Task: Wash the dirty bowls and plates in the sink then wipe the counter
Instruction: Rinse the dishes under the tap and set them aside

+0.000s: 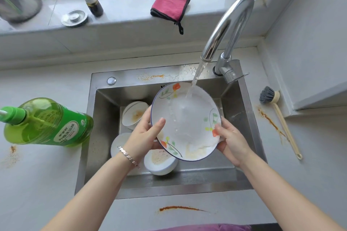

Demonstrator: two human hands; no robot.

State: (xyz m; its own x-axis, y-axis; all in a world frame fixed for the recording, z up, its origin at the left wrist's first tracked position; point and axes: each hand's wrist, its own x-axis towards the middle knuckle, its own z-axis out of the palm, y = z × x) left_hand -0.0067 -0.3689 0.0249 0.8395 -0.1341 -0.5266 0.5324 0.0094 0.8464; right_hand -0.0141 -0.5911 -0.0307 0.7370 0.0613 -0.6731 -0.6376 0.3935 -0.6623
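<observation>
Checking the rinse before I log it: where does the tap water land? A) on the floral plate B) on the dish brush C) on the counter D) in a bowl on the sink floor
A: the stream from the faucet hits the floral plate, gripped by the left hand and right hand over the sink.

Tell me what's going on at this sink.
A person holds a flowered plate by its rim, left hand and right hand, under the running tap over the sink. Bowls, two visibly soiled, lie below. Orange stains mark the counter; the pink cloth lies behind.
</observation>
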